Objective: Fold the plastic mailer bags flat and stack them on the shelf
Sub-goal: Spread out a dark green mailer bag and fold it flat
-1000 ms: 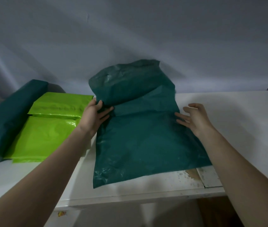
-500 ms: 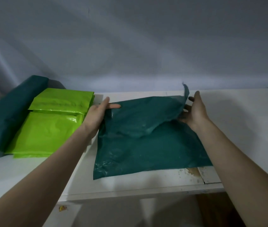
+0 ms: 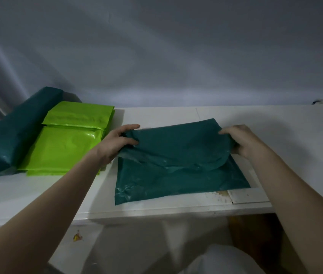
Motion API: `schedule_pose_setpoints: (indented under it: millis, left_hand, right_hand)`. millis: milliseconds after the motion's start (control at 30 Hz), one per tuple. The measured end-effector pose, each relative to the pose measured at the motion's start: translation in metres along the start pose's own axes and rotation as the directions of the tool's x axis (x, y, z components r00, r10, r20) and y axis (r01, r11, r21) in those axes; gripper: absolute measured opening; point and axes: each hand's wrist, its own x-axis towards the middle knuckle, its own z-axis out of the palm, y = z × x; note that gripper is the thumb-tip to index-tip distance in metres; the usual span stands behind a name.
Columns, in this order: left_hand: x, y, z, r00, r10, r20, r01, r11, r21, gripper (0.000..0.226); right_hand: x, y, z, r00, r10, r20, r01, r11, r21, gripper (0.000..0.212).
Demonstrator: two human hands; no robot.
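A dark teal mailer bag [image 3: 176, 175] lies on the white shelf [image 3: 275, 125] in front of me, its far half doubled over toward me in a loose fold. My left hand [image 3: 117, 142] pinches the fold's left corner between thumb and fingers. My right hand [image 3: 241, 140] grips the fold's right corner, fingers curled under the plastic. The folded flap bulges a little and is not pressed flat.
A stack of lime green mailers [image 3: 67, 141] lies to the left, with a dark teal bundle [image 3: 10, 135] beyond it against the wall. The shelf's front edge [image 3: 156, 211] has chipped paint near the right. A pale wall rises behind.
The bag's upper half, standing against the wall a second ago, has been brought down over the lower half. Both hands shifted from the sides to the fold's corners.
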Motion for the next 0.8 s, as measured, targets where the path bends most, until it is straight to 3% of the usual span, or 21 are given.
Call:
schedule_pose_setpoints:
  millis: [133, 233, 367, 633, 700, 800]
  left_hand:
    - [-0.010, -0.006, 0.004, 0.990, 0.014, -0.138, -0.011, 1.000, 0.021, 0.067]
    - [-0.013, -0.014, 0.007, 0.952, 0.027, -0.306, 0.010, 0.993, 0.120, 0.074]
    - [-0.022, -0.026, 0.010, 0.899, -0.005, -0.439, 0.099, 0.976, 0.192, 0.067]
    - [-0.039, -0.041, 0.002, 0.906, 0.134, -0.401, -0.023, 0.963, 0.270, 0.047]
    - [-0.045, -0.043, 0.004, 0.915, 0.166, -0.368, -0.024, 0.932, 0.361, 0.030]
    - [-0.052, -0.049, 0.010, 0.919, 0.229, -0.322, -0.019, 0.840, 0.542, 0.027]
  right_hand:
    - [-0.013, 0.013, -0.008, 0.999, -0.026, -0.020, 0.022, 0.984, -0.180, 0.039]
    - [-0.021, 0.025, -0.012, 1.000, -0.025, 0.008, 0.026, 0.978, -0.205, 0.018]
    - [-0.034, 0.036, -0.013, 0.999, -0.037, 0.037, 0.043, 0.985, -0.165, 0.017]
    - [-0.044, 0.043, -0.021, 0.991, -0.106, 0.086, 0.124, 0.962, -0.243, 0.019]
    - [-0.044, 0.050, -0.023, 0.985, -0.151, 0.080, 0.169, 0.938, -0.304, 0.019]
    - [-0.045, 0.062, -0.021, 0.980, -0.186, 0.073, 0.200, 0.918, -0.343, 0.034]
